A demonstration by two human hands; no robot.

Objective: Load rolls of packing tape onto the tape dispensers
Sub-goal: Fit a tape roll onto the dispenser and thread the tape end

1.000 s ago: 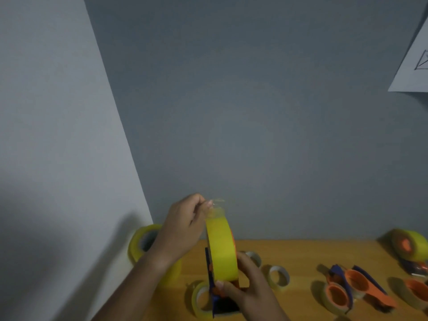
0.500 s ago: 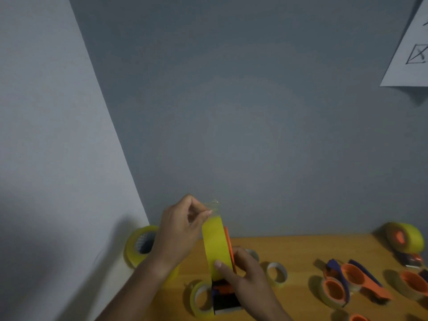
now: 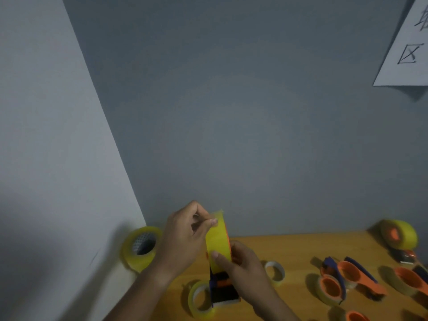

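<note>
**Yellow tape roll held upright on a dispenser above the bench**

The landmark is the yellow roll of packing tape [image 3: 218,242], standing on edge on a blue-and-orange handheld tape dispenser [image 3: 222,287] just above the wooden bench [image 3: 296,249]. The left hand [image 3: 185,237] is to the left of the roll, its thumb and forefinger pinching at the roll's top edge, where a thin, pale flap seems to lift away; the blur makes it hard to tell whether that is the loose tape end. The right hand [image 3: 240,262] is on the roll's right and lower side, fingers curled round the roll and dispenser, the thumb pressed on the yellow face.

Left of the roll, against the pale side wall, a larger yellow tape roll [image 3: 140,247] stands on edge. Below and left of the held roll, a thin, nearly used-up tape ring [image 3: 199,300] lies on the bench, touching the dispenser's lower end. To the right of the roll sits a small cardboard tape core [image 3: 275,272]. Farther right lie several orange-and-blue dispensers [image 3: 342,281], and at the far right a loaded yellow roll with an orange hub [image 3: 398,235]. High above and right of the roll, a white paper sheet [image 3: 407,49] hangs on the grey wall.
</note>
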